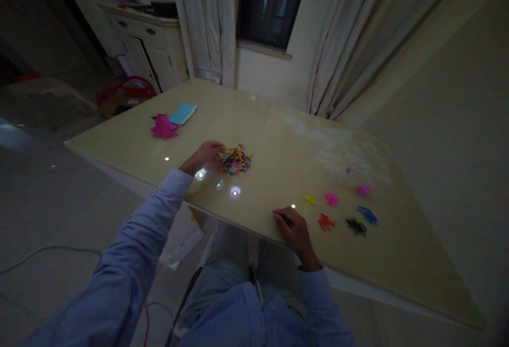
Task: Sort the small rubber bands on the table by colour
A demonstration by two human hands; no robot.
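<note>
A heap of mixed-colour rubber bands [236,160] lies near the middle of the table [262,119]. My left hand [207,155] reaches the heap's left side, fingers bent together at its edge; what is between the fingertips is hidden. Closer to the front edge rests my right hand [293,226], curled closed, its contents not visible. To its right are small single-colour piles: yellow bands [309,199], pink bands [331,198], red bands [326,222], black bands [357,226] and blue bands [367,214]. A purple bundle [363,191] sits behind the blue pile.
Toward the table's left end lie a crumpled magenta piece [164,127] and a light-blue flat packet [183,113]. A small clear item [350,170] is behind the piles. Curtains [210,23] and a white cabinet [149,44] stand beyond the table. A cable [51,248] runs across the floor.
</note>
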